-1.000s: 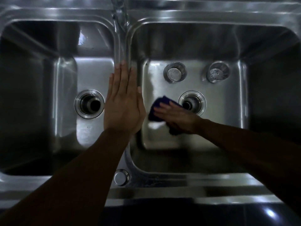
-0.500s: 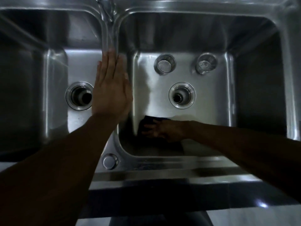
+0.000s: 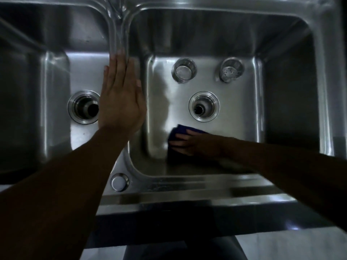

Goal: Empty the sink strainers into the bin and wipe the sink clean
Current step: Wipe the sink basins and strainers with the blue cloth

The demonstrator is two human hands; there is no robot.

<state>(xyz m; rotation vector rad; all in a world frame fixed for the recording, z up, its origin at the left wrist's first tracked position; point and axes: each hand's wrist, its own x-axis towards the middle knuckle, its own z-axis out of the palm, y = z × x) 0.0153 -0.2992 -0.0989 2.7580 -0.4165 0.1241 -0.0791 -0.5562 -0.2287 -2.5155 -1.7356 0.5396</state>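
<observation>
A double stainless steel sink fills the view. My left hand lies flat, fingers together, on the divider between the two basins. My right hand presses a dark blue cloth onto the floor of the right basin, near its front, just below the open drain. Two metal strainer baskets stand on the right basin's floor by the back wall. The left basin's drain is also open, partly hidden by my left hand.
A round metal cap sits on the sink's front rim between the basins. The base of the tap rises at the top of the divider. A dark counter edge and a pale floor lie below the rim.
My right hand with the cloth went from beside the drain toward the front left corner, then back right and slightly up. My left hand stayed on the divider. The camera shifted.
</observation>
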